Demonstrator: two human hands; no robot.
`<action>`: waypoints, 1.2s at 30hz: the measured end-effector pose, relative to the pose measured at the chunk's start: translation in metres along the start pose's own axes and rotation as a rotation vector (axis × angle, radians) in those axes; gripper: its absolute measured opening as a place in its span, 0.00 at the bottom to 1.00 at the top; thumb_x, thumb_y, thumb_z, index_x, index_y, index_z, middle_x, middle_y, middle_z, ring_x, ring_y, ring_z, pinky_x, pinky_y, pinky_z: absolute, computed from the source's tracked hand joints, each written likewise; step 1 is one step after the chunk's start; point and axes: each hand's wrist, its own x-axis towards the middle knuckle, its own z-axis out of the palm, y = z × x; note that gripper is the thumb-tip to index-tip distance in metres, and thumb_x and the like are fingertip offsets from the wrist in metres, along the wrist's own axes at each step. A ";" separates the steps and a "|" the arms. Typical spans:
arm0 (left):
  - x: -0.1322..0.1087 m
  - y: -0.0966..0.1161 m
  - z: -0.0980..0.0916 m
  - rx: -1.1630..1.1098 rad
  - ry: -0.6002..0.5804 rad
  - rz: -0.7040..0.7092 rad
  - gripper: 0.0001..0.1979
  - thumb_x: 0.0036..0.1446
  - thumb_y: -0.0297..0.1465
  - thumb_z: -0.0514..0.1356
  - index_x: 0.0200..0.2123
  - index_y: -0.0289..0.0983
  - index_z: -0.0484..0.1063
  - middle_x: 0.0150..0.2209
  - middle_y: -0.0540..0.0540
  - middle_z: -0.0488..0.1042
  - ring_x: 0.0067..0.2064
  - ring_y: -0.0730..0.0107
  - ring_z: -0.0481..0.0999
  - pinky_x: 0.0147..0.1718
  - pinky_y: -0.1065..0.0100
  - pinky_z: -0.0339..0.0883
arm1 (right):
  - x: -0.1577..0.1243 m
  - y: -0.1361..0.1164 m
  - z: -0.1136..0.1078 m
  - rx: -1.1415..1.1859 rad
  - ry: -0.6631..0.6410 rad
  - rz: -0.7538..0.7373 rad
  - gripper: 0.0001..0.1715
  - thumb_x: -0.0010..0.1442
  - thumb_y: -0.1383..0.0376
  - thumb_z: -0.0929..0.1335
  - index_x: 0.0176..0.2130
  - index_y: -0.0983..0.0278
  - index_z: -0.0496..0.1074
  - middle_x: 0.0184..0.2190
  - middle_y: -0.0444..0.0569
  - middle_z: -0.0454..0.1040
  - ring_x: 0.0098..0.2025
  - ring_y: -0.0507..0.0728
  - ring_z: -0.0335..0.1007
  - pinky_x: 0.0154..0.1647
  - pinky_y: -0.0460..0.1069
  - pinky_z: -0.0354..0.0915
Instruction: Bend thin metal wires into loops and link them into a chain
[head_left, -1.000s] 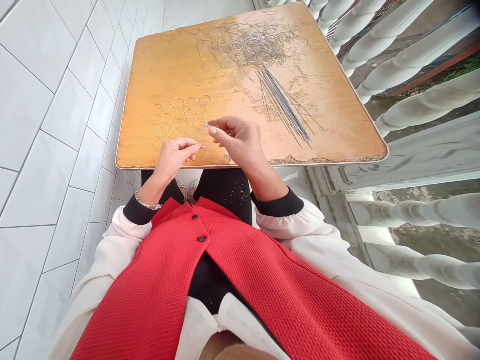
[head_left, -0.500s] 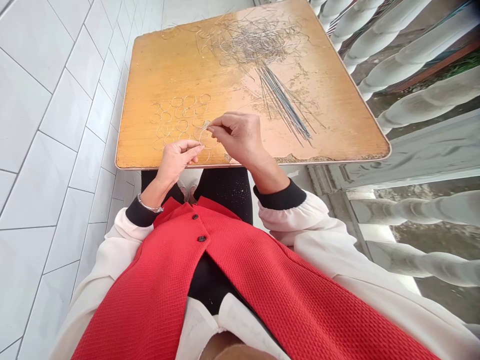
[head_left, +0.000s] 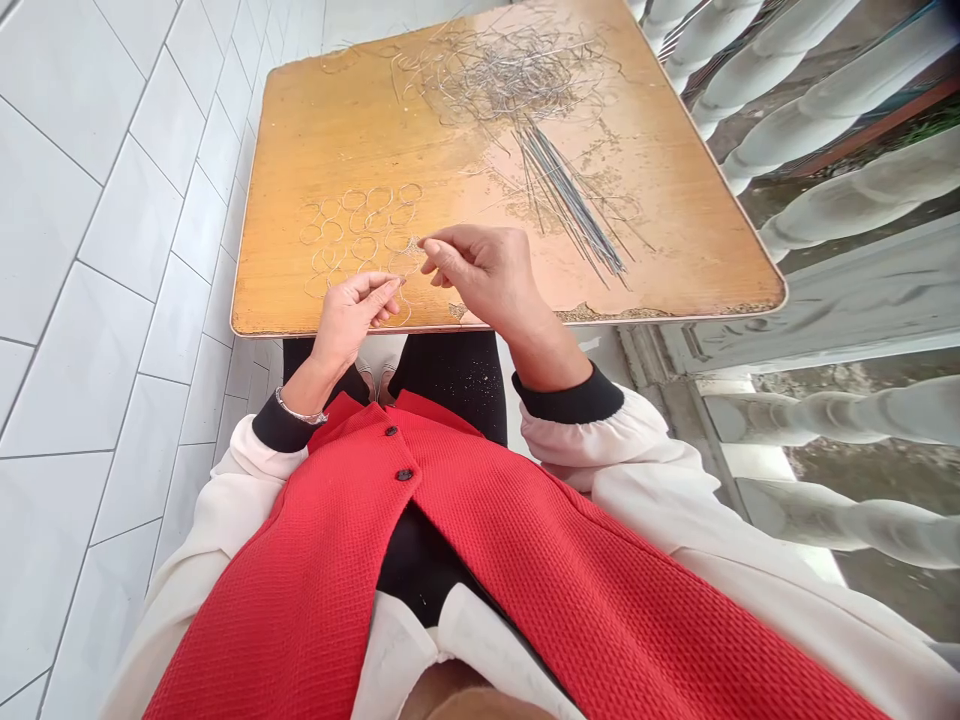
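Note:
Over the near edge of a worn wooden table [head_left: 315,120], my left hand [head_left: 352,315] and my right hand [head_left: 484,272] both pinch one thin wire loop [head_left: 405,265]. Thumb and forefinger of the left hand are closed on the loop's lower end. The right hand's fingertips are closed on its upper end, near the ring rows. Several finished wire rings [head_left: 360,225] lie in rows on the table just beyond my left hand.
A tangled heap of wire [head_left: 510,75] sits at the table's far side, with a bundle of straight wires [head_left: 574,205] running from it toward the right front. White floor tiles [head_left: 97,230] lie left; a white balustrade [head_left: 825,120] stands right.
My right hand has shifted slightly up and right, and its fingertips have worked along the wire loop. My left hand has stayed pinched at the table edge.

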 end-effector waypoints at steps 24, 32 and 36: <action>-0.001 -0.026 -0.002 0.499 0.097 0.611 0.07 0.59 0.32 0.66 0.28 0.39 0.80 0.26 0.51 0.76 0.29 0.76 0.71 0.34 0.70 0.67 | -0.007 0.008 0.009 -0.208 0.104 -0.039 0.16 0.64 0.52 0.71 0.28 0.56 0.72 0.26 0.49 0.79 0.37 0.61 0.78 0.38 0.53 0.73; 0.000 -0.005 0.003 0.088 -0.101 0.001 0.04 0.63 0.28 0.65 0.35 0.36 0.80 0.25 0.52 0.77 0.24 0.83 0.70 0.23 0.79 0.63 | -0.003 -0.004 0.007 0.058 0.028 0.118 0.15 0.61 0.53 0.74 0.28 0.59 0.74 0.21 0.43 0.72 0.27 0.54 0.70 0.28 0.49 0.64; -0.003 0.003 0.005 0.032 -0.101 -0.038 0.07 0.61 0.26 0.66 0.29 0.35 0.79 0.25 0.51 0.77 0.24 0.84 0.69 0.22 0.80 0.62 | -0.003 -0.007 0.008 0.144 0.046 0.145 0.17 0.61 0.52 0.74 0.28 0.61 0.74 0.21 0.42 0.71 0.24 0.51 0.66 0.26 0.47 0.63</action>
